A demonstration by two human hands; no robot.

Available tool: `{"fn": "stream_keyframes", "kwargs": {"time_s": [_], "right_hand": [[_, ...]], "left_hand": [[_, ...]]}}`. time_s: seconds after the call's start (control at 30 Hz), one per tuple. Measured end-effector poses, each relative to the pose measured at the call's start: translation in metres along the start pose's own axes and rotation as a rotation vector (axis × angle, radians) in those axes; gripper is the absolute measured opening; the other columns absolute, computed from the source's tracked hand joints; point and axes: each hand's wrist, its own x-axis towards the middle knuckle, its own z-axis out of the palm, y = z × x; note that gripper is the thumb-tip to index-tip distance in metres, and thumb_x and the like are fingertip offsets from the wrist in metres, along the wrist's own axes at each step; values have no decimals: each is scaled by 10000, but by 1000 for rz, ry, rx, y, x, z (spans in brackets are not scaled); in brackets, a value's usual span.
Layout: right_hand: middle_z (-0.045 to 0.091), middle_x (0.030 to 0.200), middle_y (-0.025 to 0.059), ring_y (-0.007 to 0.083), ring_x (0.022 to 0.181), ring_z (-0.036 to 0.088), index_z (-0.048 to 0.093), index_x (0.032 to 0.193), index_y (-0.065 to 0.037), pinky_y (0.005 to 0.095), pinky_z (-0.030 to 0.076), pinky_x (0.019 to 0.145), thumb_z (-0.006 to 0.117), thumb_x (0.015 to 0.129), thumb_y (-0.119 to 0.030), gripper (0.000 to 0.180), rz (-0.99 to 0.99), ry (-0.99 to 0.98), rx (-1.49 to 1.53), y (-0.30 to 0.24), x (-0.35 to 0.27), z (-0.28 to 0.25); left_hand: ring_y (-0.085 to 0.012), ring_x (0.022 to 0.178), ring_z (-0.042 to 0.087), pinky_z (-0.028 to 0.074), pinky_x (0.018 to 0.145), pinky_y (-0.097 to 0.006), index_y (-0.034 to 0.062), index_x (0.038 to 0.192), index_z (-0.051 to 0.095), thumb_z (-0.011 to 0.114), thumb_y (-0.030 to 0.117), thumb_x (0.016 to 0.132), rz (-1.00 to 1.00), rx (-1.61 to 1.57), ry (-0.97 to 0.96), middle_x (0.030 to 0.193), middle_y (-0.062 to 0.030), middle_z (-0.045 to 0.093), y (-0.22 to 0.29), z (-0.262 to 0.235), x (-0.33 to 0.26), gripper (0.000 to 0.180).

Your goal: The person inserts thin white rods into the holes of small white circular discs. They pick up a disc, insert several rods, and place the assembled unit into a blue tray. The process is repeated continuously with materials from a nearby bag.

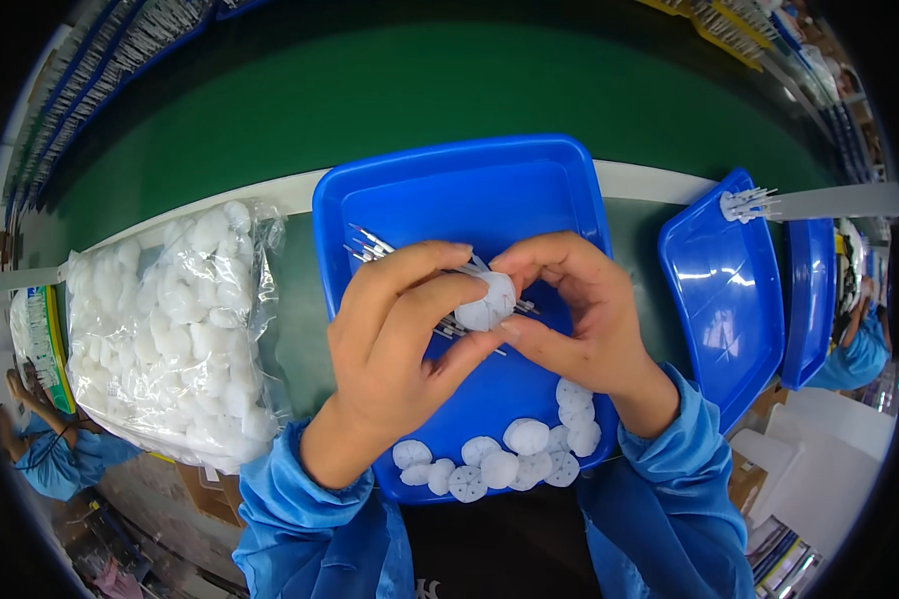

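One green belt (390, 100), blue tray (449, 190)

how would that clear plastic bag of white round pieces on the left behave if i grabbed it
The clear plastic bag of white round pieces would probably sag and shift, since its film is wrinkled and loosely filled. It likely feels light for its bulk. The glossy film may slip in a grip.

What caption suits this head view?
Left hand and right hand hold a white round foam disc over a blue plastic tray.
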Motion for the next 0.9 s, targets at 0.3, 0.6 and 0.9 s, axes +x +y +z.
{"fn": "stream_keyframes", "kwargs": {"time_s": [0.3,0.6,0.9], "right_hand": [[699,1180,80,132,1065,672,645,1303,9,314,551,971,732,971,46,345,2,-39,157,0,-2,0],[735,874,24,88,792,701,700,1080,0,249,571,779,736,1002,-13,87,231,102,28,-7,-6,-2],[721,961,51,272,871,701,764,1007,-104,406,544,807,789,813,-111,195,-253,3,-1176,2,19,11]], "left_hand": [[-284,981,753,596,817,-362,51,1130,719,984,88,699,-2,-18,-27,1121,-143,786,2,-5,0,508],[-252,989,754,592,858,-350,36,1151,703,972,120,771,-139,-305,-109,1094,-141,780,-2,-9,-3,473],[-121,958,704,560,883,-267,-28,1227,705,793,67,995,-592,-833,249,1065,-95,769,-19,-13,-5,265]]}}
